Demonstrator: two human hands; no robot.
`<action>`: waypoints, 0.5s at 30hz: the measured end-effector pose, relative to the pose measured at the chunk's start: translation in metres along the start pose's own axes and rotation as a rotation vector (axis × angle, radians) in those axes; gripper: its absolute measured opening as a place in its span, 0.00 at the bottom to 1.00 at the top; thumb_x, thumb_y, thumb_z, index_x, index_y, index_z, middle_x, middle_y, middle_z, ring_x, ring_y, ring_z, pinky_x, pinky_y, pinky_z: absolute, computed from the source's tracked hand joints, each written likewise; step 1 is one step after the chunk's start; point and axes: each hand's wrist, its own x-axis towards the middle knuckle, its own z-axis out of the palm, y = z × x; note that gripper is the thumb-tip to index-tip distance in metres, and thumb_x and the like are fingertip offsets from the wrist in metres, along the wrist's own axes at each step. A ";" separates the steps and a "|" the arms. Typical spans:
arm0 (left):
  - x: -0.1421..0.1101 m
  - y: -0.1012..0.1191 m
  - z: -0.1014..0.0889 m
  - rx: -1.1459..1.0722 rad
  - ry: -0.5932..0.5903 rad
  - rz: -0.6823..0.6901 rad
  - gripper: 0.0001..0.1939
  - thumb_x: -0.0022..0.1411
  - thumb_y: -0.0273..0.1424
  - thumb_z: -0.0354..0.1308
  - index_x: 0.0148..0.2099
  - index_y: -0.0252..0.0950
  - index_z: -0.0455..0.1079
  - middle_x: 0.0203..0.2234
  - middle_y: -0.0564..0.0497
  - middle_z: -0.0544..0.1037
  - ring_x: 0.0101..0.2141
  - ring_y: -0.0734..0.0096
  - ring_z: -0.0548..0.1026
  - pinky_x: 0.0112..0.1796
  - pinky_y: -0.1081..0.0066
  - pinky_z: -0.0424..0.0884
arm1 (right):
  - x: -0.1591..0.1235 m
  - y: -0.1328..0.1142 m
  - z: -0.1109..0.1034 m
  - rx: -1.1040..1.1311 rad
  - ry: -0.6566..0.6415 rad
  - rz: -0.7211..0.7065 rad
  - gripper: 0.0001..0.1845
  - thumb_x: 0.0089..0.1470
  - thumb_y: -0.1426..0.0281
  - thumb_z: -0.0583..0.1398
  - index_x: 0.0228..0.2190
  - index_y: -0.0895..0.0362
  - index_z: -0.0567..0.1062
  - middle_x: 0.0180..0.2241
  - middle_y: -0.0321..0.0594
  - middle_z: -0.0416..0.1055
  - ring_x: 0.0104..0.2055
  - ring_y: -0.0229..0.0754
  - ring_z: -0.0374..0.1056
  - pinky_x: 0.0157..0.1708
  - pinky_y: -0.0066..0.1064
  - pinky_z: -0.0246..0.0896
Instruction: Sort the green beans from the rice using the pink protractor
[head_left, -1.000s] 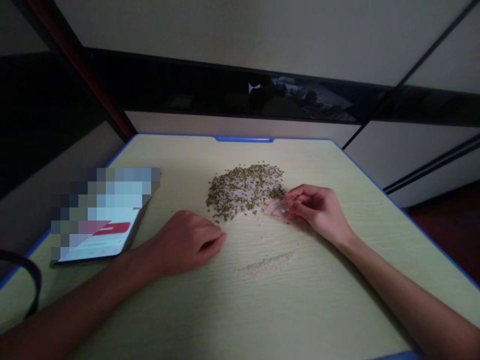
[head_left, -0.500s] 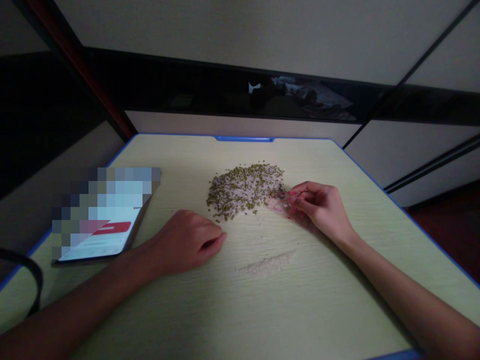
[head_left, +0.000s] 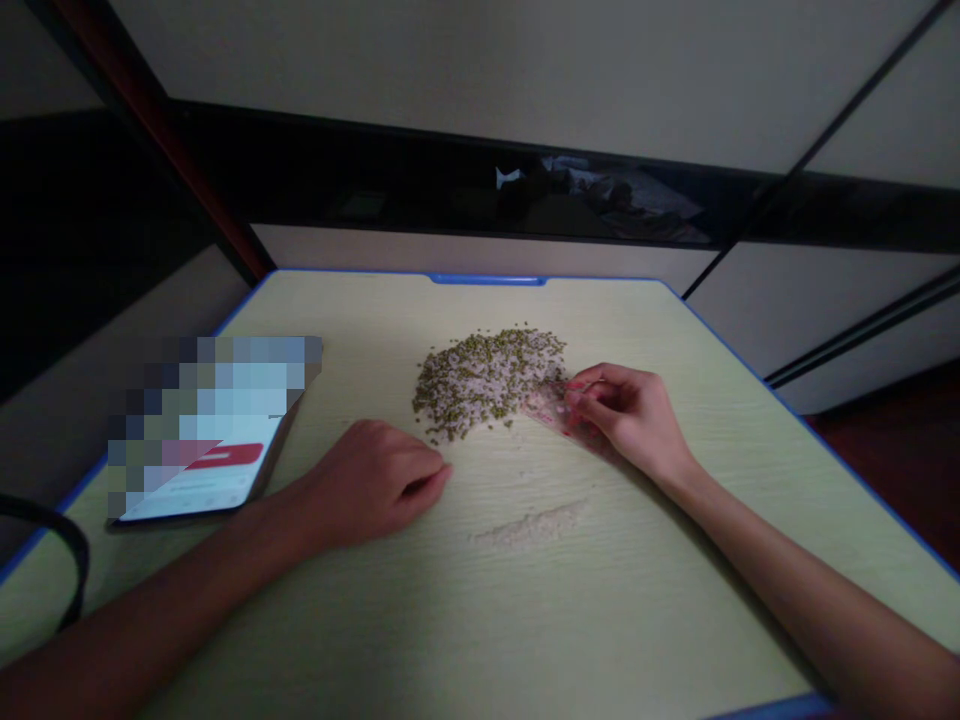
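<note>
A spread pile of green beans mixed with pale grains [head_left: 487, 385] lies on the light wood-patterned table [head_left: 360, 620]. My right hand [head_left: 630, 410] is at the pile's right edge, thumb and fingers pinching a clear plastic bag with red print [head_left: 551, 408]. The bag's far end lies flat against the edge of the pile; the rest is partly covered by my fingers. Left of centre, my left hand [head_left: 382, 480] rests on the table as a loose fist, just below the pile, with nothing visible in it. Nearer to me is a thin strip of pale grains [head_left: 532, 525].
A lit tablet or large phone [head_left: 225, 430], partly blurred out, lies at the left beside my forearm. A black cable or strap [head_left: 75, 550] curves at the left edge. Blue trim [head_left: 487, 280] borders the table, and a cabinet with a dark glossy band [head_left: 420, 185] stands behind it.
My right hand has shifted slightly left with the plastic bag, bringing it closer to the pile. My left hand has stayed in place.
</note>
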 end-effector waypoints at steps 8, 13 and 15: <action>0.000 -0.001 0.001 0.000 0.003 0.004 0.18 0.59 0.27 0.48 0.16 0.34 0.60 0.10 0.57 0.64 0.15 0.79 0.59 0.21 0.73 0.50 | 0.001 0.000 -0.001 0.005 0.053 0.001 0.06 0.40 0.70 0.59 0.24 0.60 0.70 0.14 0.32 0.63 0.15 0.32 0.56 0.14 0.24 0.50; -0.001 -0.001 0.002 0.018 0.020 0.015 0.18 0.59 0.28 0.48 0.16 0.34 0.60 0.10 0.57 0.63 0.15 0.79 0.59 0.21 0.73 0.50 | 0.001 0.001 -0.003 0.004 0.081 0.003 0.06 0.40 0.70 0.59 0.25 0.60 0.70 0.14 0.32 0.63 0.15 0.32 0.55 0.14 0.24 0.46; -0.001 0.000 0.002 0.025 0.016 0.013 0.19 0.59 0.28 0.48 0.16 0.34 0.60 0.10 0.57 0.63 0.15 0.79 0.59 0.21 0.72 0.50 | 0.001 0.001 -0.004 0.005 0.093 0.009 0.06 0.39 0.70 0.59 0.24 0.60 0.70 0.14 0.31 0.62 0.15 0.32 0.54 0.14 0.24 0.45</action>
